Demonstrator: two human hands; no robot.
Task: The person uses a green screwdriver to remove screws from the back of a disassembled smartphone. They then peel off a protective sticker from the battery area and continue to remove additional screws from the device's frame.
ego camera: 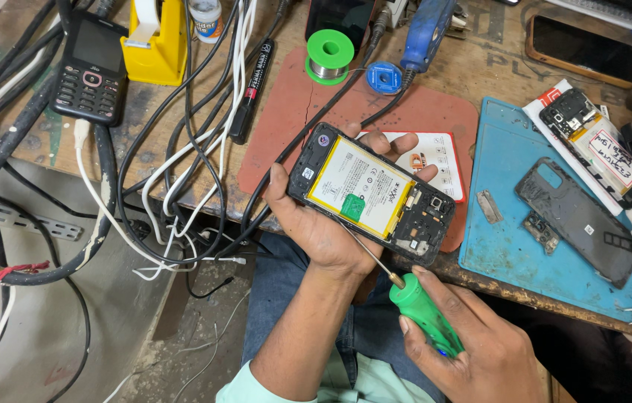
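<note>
— What's on the bench (480, 71), biggest things first?

— A blue mat (502, 246) at three o'clock, with a loose black back cover (580, 220) lying on it. A reddish pad (293, 112) sits at twelve, a green spool of solder (330, 54) on its far edge. Black and white cables (181, 149) sprawl from nine to eleven, past a keypad phone (90, 67) and a yellow tape holder (153, 41).

— And the opened phone (372, 194)?

— Dead centre, lifted off the bench, just over its near edge. The left hand (316, 224) cradles it from underneath, thumb clamped on the near long side, fingertips (379, 142) curled over the far one. Back off, battery (360, 186) and circuit boards bare.

— The other hand?

— The right hand (472, 351), at five o'clock, is closed round the green handle of a screwdriver (424, 313); the thin shaft runs up to the phone's near edge, about by the battery's lower corner.

— How would it handle?

— Light, stiff, but delicate, I'd judge. The frame edges look like the safe hold; the battery is soft enough to puncture, and the bare connectors shouldn't be pressed.
</note>
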